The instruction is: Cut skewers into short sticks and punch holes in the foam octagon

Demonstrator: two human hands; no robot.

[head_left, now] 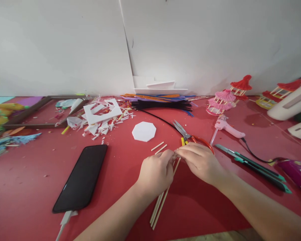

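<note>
My left hand and my right hand meet over the red table, fingers pinched together at their tips. Whatever is between the fingertips is too small and hidden to name. Thin wooden sticks run beneath and beside my left hand toward the table's front edge. Two short stick pieces lie just beyond my left hand. A white octagonal piece rests flat farther back. Scissors with red-orange handles lie partly hidden behind my right hand, with a yellow item beside them.
At left lies a black phone with a white cable. White scraps and pipe cleaners line the back. On the right are a pink glue gun, a utility knife, a purple box and small pagoda models.
</note>
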